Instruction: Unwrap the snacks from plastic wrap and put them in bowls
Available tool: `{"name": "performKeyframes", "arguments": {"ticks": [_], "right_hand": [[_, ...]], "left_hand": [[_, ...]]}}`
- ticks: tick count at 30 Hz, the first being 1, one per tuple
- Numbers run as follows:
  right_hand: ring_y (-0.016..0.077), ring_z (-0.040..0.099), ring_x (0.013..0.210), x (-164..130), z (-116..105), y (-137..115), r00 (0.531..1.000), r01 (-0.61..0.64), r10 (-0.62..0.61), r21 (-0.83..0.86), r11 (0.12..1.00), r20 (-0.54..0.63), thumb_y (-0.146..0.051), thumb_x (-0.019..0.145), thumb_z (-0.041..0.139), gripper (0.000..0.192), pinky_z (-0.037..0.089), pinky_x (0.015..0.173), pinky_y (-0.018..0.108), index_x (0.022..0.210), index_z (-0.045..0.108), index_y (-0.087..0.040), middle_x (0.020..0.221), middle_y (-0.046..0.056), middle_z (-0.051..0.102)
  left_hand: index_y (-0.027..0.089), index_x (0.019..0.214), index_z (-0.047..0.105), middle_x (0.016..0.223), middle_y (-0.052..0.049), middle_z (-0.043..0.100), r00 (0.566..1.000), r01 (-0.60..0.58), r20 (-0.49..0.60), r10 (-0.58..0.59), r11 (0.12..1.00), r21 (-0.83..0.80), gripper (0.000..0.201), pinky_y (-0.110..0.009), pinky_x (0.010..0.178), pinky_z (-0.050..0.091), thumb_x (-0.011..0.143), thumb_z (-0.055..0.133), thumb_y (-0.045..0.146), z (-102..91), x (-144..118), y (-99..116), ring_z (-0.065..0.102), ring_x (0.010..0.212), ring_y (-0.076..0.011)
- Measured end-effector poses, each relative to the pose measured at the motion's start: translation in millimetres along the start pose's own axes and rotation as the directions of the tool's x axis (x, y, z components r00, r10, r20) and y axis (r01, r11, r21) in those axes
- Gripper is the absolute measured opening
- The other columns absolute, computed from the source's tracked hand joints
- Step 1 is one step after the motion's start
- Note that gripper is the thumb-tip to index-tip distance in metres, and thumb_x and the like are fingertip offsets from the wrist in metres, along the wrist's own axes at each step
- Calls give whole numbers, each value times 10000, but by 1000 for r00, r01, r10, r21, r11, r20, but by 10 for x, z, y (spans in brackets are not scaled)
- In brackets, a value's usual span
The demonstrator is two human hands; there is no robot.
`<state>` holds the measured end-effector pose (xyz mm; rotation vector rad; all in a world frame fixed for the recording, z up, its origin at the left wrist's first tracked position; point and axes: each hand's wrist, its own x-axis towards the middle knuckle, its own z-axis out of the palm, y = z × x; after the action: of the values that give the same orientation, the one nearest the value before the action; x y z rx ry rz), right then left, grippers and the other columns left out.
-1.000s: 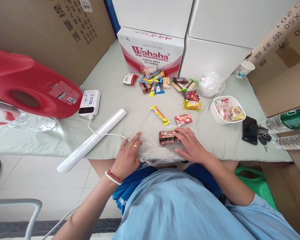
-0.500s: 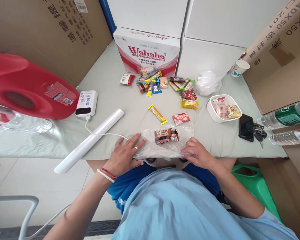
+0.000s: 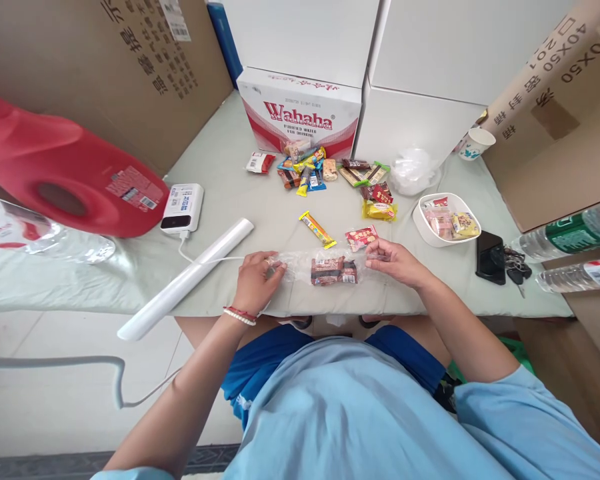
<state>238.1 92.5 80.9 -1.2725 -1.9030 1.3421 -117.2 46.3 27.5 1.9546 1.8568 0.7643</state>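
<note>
A sheet of clear plastic wrap [image 3: 300,263] lies folded over a brown snack packet [image 3: 333,271] near the table's front edge. My left hand [image 3: 256,280] pinches the wrap's left end, and my right hand [image 3: 395,261] pinches its right end. The packet sits between both hands under the film. A red snack packet [image 3: 361,237] and a yellow-orange bar [image 3: 318,229] lie just behind it.
A roll of wrap [image 3: 187,278] lies at the left, beside a white power bank [image 3: 182,207] with a cable. Several snacks [image 3: 325,170] sit before a Wahaha box [image 3: 300,113]. A white bowl [image 3: 447,219], phone [image 3: 490,257], keys and water bottles [image 3: 575,232] are at the right. A red jug [image 3: 65,177] is at the left.
Both hands went from lying flat on the wrap to pinching its ends; the right hand dropped to the front edge, then moved up. The wrap now covers the brown packet.
</note>
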Motion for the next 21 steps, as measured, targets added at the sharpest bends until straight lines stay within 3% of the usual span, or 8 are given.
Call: {"name": "performKeyframes", "arguments": {"ticks": [3, 7, 12, 14, 15, 17, 19, 21], "right_hand": [[171, 612, 788, 96, 38, 188, 993, -88, 74, -149, 985, -97, -430, 847, 673, 289, 462, 728, 271, 996, 625, -187, 868, 5, 670], [201, 638, 766, 103, 23, 305, 976, -215, 167, -487, 847, -141, -318, 855, 652, 287, 468, 698, 288, 1116, 656, -196, 870, 25, 706], [319, 605, 1120, 253, -83, 73, 976, -54, -115, -721, 690, -183, -311, 930, 605, 380, 479, 980, 442, 1284, 643, -180, 1189, 137, 694], [348, 556, 1198, 449, -75, -48, 972, 20, -188, -749, 663, -141, -351, 955, 601, 455, 439, 1050, 479, 1365, 614, -155, 1270, 162, 671], [356, 544, 1215, 567, -52, -99, 976, 44, -189, -754, 655, -107, -380, 955, 617, 512, 430, 1061, 484, 1408, 590, -143, 1297, 170, 663], [362, 543, 1220, 810, 18, -177, 992, 59, -124, -760, 647, -28, -424, 920, 686, 630, 438, 1042, 466, 1458, 557, -124, 1264, 172, 686], [339, 580, 1163, 1016, 91, -235, 999, 40, -10, -763, 645, 45, -408, 867, 756, 626, 463, 967, 401, 1404, 611, -121, 1111, 142, 739], [268, 634, 1004, 1154, 136, -287, 990, 13, 99, -746, 666, 106, -337, 861, 748, 411, 464, 843, 311, 1223, 720, -142, 932, 83, 753]], "left_hand": [[185, 984, 725, 1258, -156, 684, 993, 108, -53, -106, 994, 29, 293, -553, 1095, 456, 880, 592, 424, 96, 75, 18, 576, 1224, -353], [127, 1225, 640, 1395, -222, 539, 958, 183, -236, -164, 981, 60, 481, -602, 1153, 390, 825, 662, 393, 53, 105, 85, 481, 1349, -402], [156, 1294, 599, 1388, -214, 517, 895, 204, -420, -146, 974, 95, 382, -635, 1184, 290, 940, 518, 275, -160, -117, 379, 411, 1397, -404], [178, 1188, 660, 1251, -185, 612, 946, 42, -323, 1, 991, 126, 301, -592, 1116, 364, 967, 464, 230, -144, -219, 572, 523, 1263, -359], [196, 1137, 687, 1184, -159, 654, 970, -85, -216, 114, 987, 140, 278, -558, 1063, 408, 972, 464, 220, -101, -251, 672, 569, 1185, -329], [230, 1117, 714, 1133, -119, 708, 957, -286, -3, 290, 945, 159, 276, -506, 935, 455, 975, 477, 212, 37, -269, 855, 610, 1092, -298], [233, 1150, 718, 1151, -116, 730, 940, -339, 107, 323, 922, 187, 303, -480, 861, 453, 972, 478, 190, 202, -236, 980, 614, 1073, -295], [229, 1239, 698, 1218, -123, 728, 940, -336, 139, 313, 918, 210, 361, -473, 849, 442, 973, 462, 167, 342, -182, 1035, 609, 1092, -294]]}}
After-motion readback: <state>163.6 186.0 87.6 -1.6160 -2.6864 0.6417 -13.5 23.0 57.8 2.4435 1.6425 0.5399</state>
